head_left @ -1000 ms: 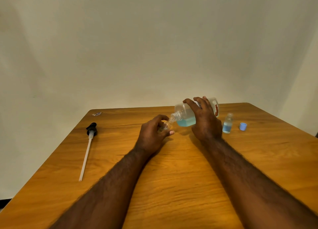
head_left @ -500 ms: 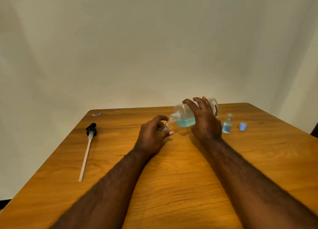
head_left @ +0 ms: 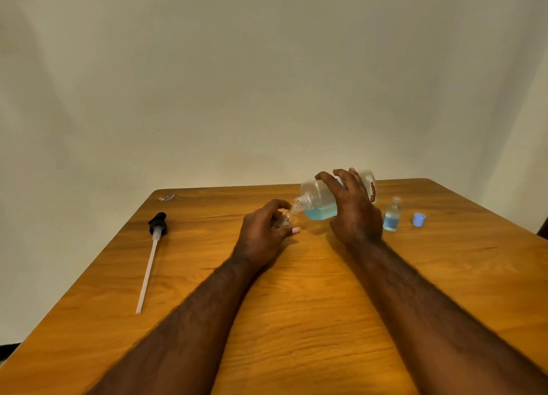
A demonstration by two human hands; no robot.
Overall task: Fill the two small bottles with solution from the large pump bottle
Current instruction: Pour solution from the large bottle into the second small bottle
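Two hands work near the middle of the brown wooden desk. The left hand curls round a small clear plastic bottle, tipped so its mouth meets the threaded neck of the large translucent plastic bottle. The right hand grips that one from above and holds it on its side, with blue solution pooled low inside. The step in hand looks like filling the second small bottle, though I cannot tell whether liquid is running. Next, I judge, the large bottle needs a slow further tilt with the mouths held together, or solution will spill. Just right of the right hand stands another small clear bottle, partly filled with blue, with a light blue cap near it. Far left lies the black pump head with long white tube. The red print on the large bottle is too blurred to read.
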